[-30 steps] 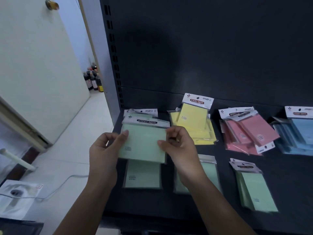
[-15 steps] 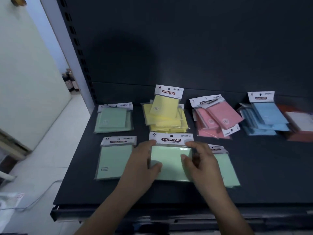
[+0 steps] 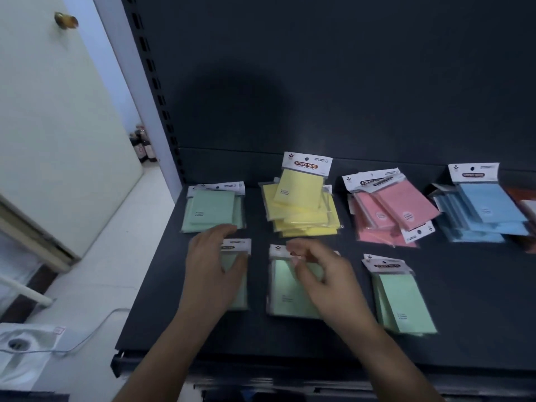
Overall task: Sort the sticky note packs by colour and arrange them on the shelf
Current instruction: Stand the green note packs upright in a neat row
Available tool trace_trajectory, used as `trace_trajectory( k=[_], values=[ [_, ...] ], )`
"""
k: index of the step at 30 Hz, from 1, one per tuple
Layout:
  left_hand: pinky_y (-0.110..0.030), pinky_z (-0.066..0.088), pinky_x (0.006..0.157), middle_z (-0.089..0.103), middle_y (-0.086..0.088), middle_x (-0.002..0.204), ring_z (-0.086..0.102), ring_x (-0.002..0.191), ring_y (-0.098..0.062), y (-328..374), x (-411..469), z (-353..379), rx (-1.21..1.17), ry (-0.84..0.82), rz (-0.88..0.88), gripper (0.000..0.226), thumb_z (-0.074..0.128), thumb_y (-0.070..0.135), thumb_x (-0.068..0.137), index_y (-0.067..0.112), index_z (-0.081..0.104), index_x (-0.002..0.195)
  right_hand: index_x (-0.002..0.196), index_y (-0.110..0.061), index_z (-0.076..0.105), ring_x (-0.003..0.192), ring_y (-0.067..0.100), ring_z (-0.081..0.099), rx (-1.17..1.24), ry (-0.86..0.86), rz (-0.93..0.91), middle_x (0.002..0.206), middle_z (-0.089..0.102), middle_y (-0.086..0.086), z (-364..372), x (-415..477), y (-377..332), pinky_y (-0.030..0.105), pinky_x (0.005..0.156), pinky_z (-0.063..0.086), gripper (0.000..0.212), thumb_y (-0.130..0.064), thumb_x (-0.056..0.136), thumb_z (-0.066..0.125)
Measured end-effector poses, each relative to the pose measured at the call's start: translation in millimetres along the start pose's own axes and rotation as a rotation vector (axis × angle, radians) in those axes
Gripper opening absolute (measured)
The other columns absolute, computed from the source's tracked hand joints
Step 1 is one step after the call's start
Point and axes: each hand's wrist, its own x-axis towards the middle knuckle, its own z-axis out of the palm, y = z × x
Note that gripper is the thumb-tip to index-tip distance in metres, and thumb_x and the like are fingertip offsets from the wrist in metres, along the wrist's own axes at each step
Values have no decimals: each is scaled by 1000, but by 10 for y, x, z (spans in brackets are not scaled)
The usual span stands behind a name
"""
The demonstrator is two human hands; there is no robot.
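Observation:
Sticky note packs lie by colour along the back of the dark shelf (image 3: 478,300): a green pile (image 3: 211,207), a yellow pile (image 3: 301,210), a pink pile (image 3: 388,210) and a blue pile (image 3: 481,213). In front lie a green pack at the left (image 3: 237,288), a green pack in the middle (image 3: 282,291) and a small green stack at the right (image 3: 403,303). My left hand (image 3: 214,268) rests spread on the left front pack, hiding most of it. Blurred by motion, my right hand (image 3: 322,274) hovers over the middle pack with fingers loosely curled near its header.
An orange and white item (image 3: 525,204) sits at the shelf's far right edge. The slotted shelf upright (image 3: 156,91) and a pale door (image 3: 58,126) stand to the left, with bottles (image 3: 142,146) on the floor behind. A cable (image 3: 95,323) and a plastic bag (image 3: 23,349) lie on the floor.
The green pack that both hands held now lies flat in the middle of the front row. My left hand has shifted left onto the neighbouring green pack.

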Motion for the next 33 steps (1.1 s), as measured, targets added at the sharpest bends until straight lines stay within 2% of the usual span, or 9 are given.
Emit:
trace_trajectory(
  k=[3,6,10,14,17,21,24,28,33],
  values=[
    [-39,33,102,54,-5,123,39,123,-24,-218,161,-138,118,-2,-126,46,68,12,81,8,53,124,121,-29,56,112,-5,53,264,-243,102,121,60,-15,236,213,-153,14,96,41,29,-19,93,55],
    [-35,28,105,47,-10,137,35,129,-26,-355,270,-205,146,-40,-227,53,63,19,85,7,44,134,140,-25,39,122,2,43,239,-353,183,140,44,-10,502,480,-261,21,100,36,49,-25,93,54],
    [-39,30,109,45,-6,139,36,130,-22,-456,349,-225,74,-68,-278,57,60,19,87,11,37,139,131,-30,47,109,6,51,304,-289,280,127,54,-6,748,746,-353,22,86,44,45,-18,89,54],
    [-41,39,103,51,-5,130,46,122,-22,-505,423,-246,-73,-90,-337,54,63,16,85,17,42,135,136,-21,44,116,13,51,371,-256,395,131,52,-2,852,853,-340,27,91,46,50,-14,87,55],
    [-30,45,90,54,0,118,53,109,-17,-490,447,-257,-199,-1,-369,40,65,15,84,20,52,122,131,-20,50,109,10,55,458,-215,440,125,57,-3,851,854,-339,16,73,42,45,-13,87,57],
    [-28,51,80,59,-1,104,61,91,-14,-479,449,-303,-415,185,-461,8,67,24,84,19,63,88,116,-19,61,99,7,59,572,-172,467,112,64,-3,830,837,-341,16,75,46,28,-14,88,59],
    [-34,54,61,69,-11,83,65,72,-23,-423,411,-344,-729,231,-563,10,69,18,83,12,61,79,100,-21,65,96,12,62,666,-116,460,105,67,0,823,788,-345,20,83,51,15,-14,87,63],
    [-28,53,51,69,-4,75,66,65,-17,-323,339,-367,-852,155,-504,25,64,-3,81,21,57,85,89,-20,64,90,19,61,681,26,371,93,65,5,780,723,-354,29,81,53,14,-7,84,65],
    [-35,58,63,67,-11,87,65,75,-24,-154,222,-357,-780,-43,-304,41,67,-1,78,30,62,103,94,-29,60,75,13,61,593,33,174,82,64,3,551,573,-322,30,69,54,25,-5,87,61]
  ],
)
